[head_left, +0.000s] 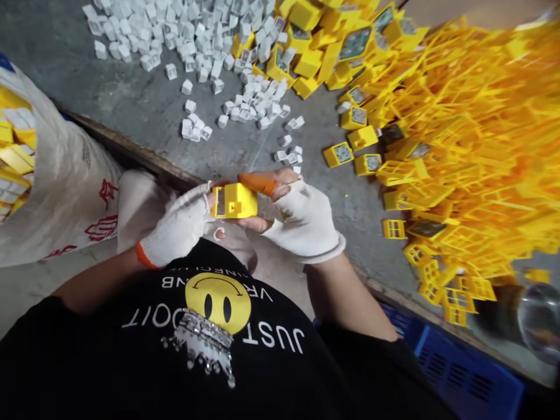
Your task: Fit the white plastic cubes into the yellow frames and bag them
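A small yellow plastic housing (241, 201) is held between my two hands, above my lap near the table's front edge. My left hand (181, 219), in a white fingerless-style glove with an orange cuff, pinches a thin yellow frame (218, 202) at the housing's left end. Gripping the housing's right end is my right hand (297, 213), gloved in white, with an orange covering on one finger above and the thumb below. Whether the frame and housing are joined I cannot tell. Inside the housing is hidden from view.
Many small white translucent cubes (196, 38) lie across the grey table (144, 111). Yellow housings (308, 61) are heaped at the back, and a large pile of yellow frames (472, 140) fills the right. A white sack (74, 175) of yellow pieces stands left; a blue crate (464, 367) sits lower right.
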A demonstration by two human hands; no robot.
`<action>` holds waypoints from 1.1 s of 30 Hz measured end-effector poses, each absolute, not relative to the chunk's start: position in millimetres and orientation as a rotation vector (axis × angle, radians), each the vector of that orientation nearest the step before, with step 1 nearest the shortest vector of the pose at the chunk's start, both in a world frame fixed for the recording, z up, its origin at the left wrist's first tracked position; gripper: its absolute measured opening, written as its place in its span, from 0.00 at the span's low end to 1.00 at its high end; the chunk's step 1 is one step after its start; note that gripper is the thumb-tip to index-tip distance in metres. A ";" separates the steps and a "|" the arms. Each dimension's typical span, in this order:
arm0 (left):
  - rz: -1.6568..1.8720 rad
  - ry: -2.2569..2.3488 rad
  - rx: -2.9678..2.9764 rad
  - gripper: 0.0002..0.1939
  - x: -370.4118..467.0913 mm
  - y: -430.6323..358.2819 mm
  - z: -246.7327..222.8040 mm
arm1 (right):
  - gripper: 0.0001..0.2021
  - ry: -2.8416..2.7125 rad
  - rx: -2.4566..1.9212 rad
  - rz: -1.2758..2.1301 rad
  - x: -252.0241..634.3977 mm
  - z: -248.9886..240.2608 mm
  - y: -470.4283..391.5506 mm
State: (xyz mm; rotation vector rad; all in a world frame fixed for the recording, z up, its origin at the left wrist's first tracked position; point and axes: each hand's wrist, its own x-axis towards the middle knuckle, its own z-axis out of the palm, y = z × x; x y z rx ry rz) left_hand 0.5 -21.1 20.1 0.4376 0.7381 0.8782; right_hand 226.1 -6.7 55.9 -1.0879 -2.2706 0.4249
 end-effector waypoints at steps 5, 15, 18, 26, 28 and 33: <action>0.877 0.726 0.419 0.22 -2.4 -23.2 15.7 | 0.31 -2.339 -1.004 0.304 221.0 46.5 -1.1; 0.990 0.802 0.620 0.23 2.5 -31.5 7.8 | 0.26 -2.333 -0.903 0.095 221.3 39.6 -13.8; 0.968 0.811 0.667 0.25 1.9 -31.6 11.4 | 0.24 -2.348 -0.915 0.044 223.9 43.6 -17.7; 0.935 0.819 0.660 0.26 4.6 -35.1 8.9 | 0.27 -2.337 -0.958 0.065 228.9 35.9 -20.4; 0.912 0.848 0.719 0.26 1.6 -35.5 11.4 | 0.26 -2.291 -0.905 0.049 224.5 29.8 -23.2; 0.882 1.071 1.229 0.27 -8.8 -29.1 23.0 | 0.20 -2.232 -1.058 0.012 206.5 12.0 -29.6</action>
